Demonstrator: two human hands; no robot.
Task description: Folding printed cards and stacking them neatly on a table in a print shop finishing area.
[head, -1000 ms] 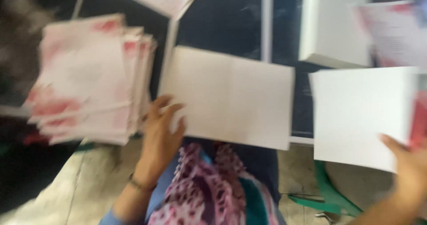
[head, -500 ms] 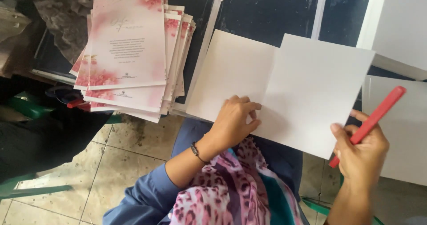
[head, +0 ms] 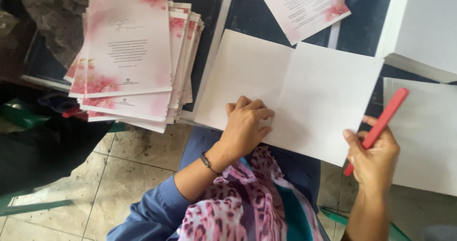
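Note:
A large white folded sheet (head: 295, 88) lies open in front of me on the dark table, with a crease down its middle. My left hand (head: 247, 124) presses down on its near edge beside the crease, fingers curled. My right hand (head: 373, 155) hovers off the sheet's right corner and grips a flat red stick (head: 381, 122) that points up and right.
A fanned stack of pink floral printed cards (head: 131, 55) sits at the left. Another printed card (head: 302, 7) lies at the top. White sheet piles lie at the right (head: 428, 136) and top right (head: 423, 26). Tiled floor (head: 119, 174) shows below.
The view has steadied and shifted left since the blurred earliest frame. My left hand stays on the white sheet's near edge. My right hand now holds the red stick near the sheet's right corner.

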